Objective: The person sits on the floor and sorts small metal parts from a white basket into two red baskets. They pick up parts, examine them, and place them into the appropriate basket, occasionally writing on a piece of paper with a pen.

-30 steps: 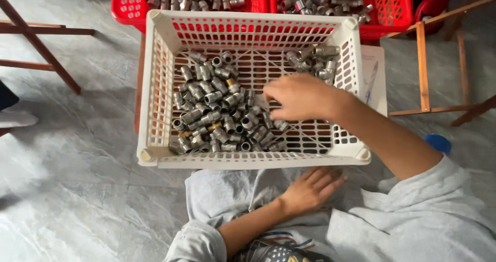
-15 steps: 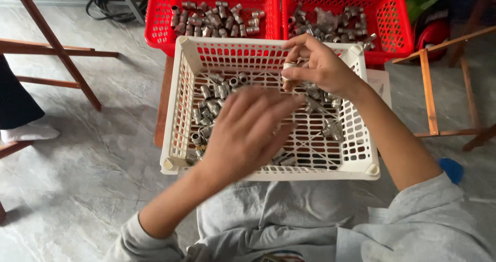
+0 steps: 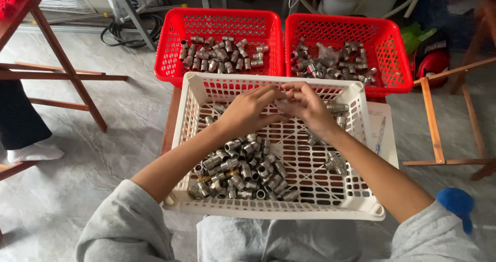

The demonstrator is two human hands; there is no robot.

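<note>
Left hand (image 3: 251, 111): was held over the far part of the white basket (image 3: 356, 205), its fingers curled and met with those of the right hand.
Right hand (image 3: 308, 106): was pinched with the left around something small; what was gripped could not be told.
Metal fittings (image 3: 240, 171): were heaped in the near left of the white basket, a few scattered at its right.
Red baskets (image 3: 222, 19): two were set side by side just beyond, each holding more fittings.

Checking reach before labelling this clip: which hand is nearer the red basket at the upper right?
Right. The right hand is just below that red basket, toward its left corner; the left hand sits farther left, under the other red basket.
</note>
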